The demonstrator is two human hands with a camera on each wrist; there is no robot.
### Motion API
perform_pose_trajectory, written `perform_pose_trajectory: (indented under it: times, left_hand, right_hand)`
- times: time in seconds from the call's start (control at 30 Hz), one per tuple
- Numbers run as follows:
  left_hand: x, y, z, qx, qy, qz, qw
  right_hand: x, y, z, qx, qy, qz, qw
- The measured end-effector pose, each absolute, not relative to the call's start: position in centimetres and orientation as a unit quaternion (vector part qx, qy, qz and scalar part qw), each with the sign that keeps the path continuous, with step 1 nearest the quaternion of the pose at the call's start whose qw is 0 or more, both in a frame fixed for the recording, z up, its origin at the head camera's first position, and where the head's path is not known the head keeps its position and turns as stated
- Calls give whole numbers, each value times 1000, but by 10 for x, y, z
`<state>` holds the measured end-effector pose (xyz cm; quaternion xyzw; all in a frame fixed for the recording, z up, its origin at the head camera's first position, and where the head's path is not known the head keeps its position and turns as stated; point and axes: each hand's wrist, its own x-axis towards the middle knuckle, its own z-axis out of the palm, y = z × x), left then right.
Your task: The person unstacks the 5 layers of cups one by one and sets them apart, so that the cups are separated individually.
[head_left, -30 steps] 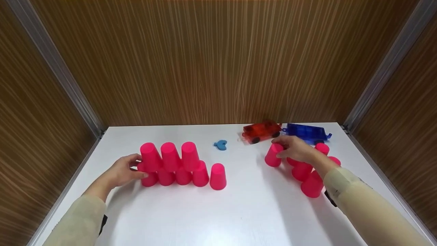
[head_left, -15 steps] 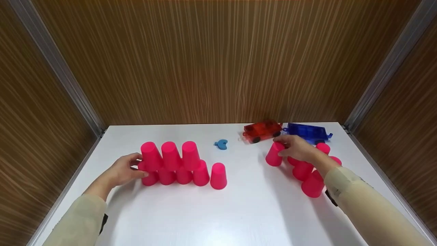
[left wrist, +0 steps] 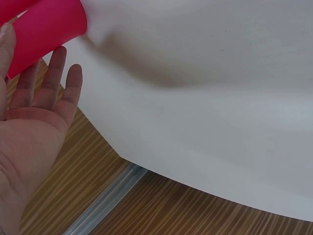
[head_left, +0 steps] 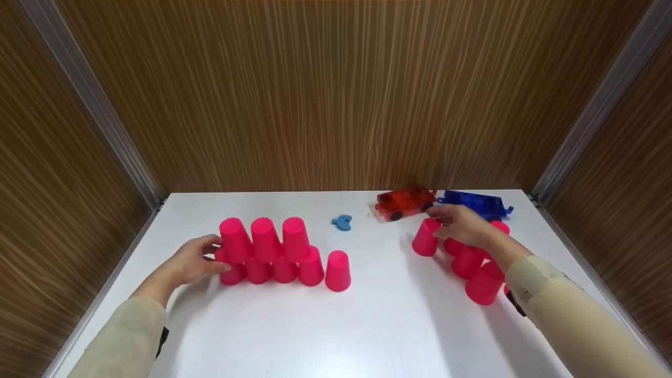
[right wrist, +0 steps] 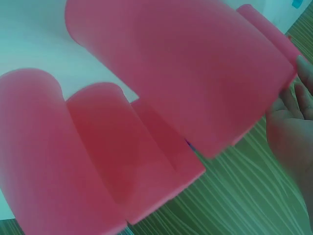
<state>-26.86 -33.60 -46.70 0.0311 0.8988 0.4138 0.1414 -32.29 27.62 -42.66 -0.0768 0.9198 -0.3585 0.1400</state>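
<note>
Pink cups stand upside down on the white table in the head view. Three of them form an upper row, with the middle cup point(head_left: 266, 240) between its neighbours, on a lower row of several. My left hand point(head_left: 194, 261) is at the left end, thumb in front of the lower end cup point(head_left: 233, 275); its fingers point(left wrist: 73, 81) look nearly straight in the left wrist view, touching or close to a cup point(left wrist: 51, 32). My right hand point(head_left: 462, 227) pinches a cup point(head_left: 423, 241) between thumb and fingers at the right group's left end. Its far fingers are partly hidden.
A single cup point(head_left: 338, 272) stands right of the lower row. More cups point(head_left: 484, 283) lie under and beside the right forearm. Behind them are a red toy wagon point(head_left: 404, 202), a blue toy wagon point(head_left: 475, 202) and a small blue piece point(head_left: 343, 222). Wood-grain panels point(head_left: 336, 105) enclose the table.
</note>
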Motion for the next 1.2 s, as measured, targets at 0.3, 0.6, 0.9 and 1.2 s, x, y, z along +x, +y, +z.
perform_pose_trajectory:
  times: [0.3,0.6,0.9,1.2]
  left_hand:
    - [-268,-337,-467,34,897,418,143]
    - [-267,-336,-469,55,900,414,121]
    - [-268,-335,-469,49,898,417,130]
    - [-269,-335,-469,51,897,421,129]
  right_hand:
    - [-314,272,-397,-96,918,-370,104]
    - [-300,227,-366,-147,913,-374,66]
    - [-285,162,-349,-202,889,-410,28]
    - [-277,100,-351,-234,874,-426,2]
